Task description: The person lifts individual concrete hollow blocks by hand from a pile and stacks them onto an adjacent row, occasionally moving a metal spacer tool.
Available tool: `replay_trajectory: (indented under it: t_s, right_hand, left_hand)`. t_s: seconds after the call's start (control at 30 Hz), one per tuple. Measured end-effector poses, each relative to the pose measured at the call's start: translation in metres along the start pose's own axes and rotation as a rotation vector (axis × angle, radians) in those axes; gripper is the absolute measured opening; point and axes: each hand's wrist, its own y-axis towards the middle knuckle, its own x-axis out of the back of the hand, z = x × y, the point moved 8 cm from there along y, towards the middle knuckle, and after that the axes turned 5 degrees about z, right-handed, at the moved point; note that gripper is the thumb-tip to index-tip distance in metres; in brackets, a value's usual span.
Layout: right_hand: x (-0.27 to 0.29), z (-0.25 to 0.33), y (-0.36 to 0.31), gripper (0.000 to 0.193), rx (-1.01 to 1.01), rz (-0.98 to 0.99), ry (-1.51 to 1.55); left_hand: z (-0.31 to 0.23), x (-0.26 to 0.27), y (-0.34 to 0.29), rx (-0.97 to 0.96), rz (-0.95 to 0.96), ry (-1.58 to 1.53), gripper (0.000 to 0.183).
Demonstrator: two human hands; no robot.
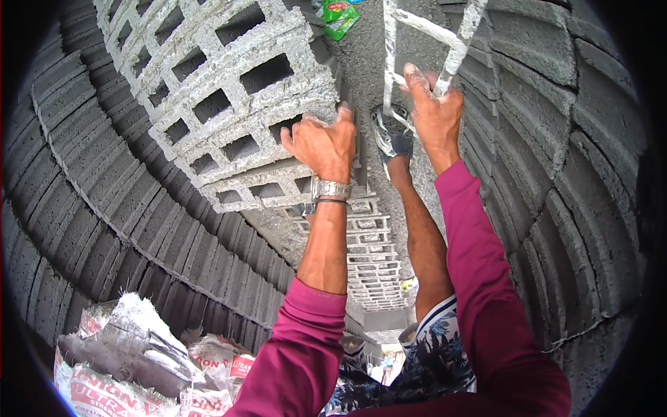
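Note:
My left hand (323, 144) is closed over the edge of a grey concrete hollow block (240, 148) in a tall stack, its fingertips at one of the holes. A metal watch and a dark band circle that wrist. My right hand (438, 115) is wrapped round a metal frame (432, 29) crusted in pale cement, with two long bars joined by crosspieces. The thumb points up along it, and the palm hides part of the bar. Just below the frame's lower end is my foot in a dark, cement-smeared shoe (394, 135).
Rows of stacked grey blocks (542, 132) wall in the right side, and more block rows (132, 201) curve along the left. Torn red-and-white cement bags (132, 361) lie at the lower left. A green wrapper (340, 19) is on the rough ground at the far end.

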Motion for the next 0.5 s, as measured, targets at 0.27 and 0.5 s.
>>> replay_trajectory:
  t_s: [0.27, 0.5]
  right_hand:
    - [-0.016, 0.035, 0.034, 0.035, 0.103, 0.011, 0.085]
    - [-0.053, 0.025, 0.044, 0.029, 0.088, 0.101, 0.187]
  left_hand:
    - [0.059, 0.032, -0.031, 0.035, 0.086, -0.248, 0.057]
    - [0.061, 0.045, -0.035, -0.056, 0.079, -0.320, 0.059]
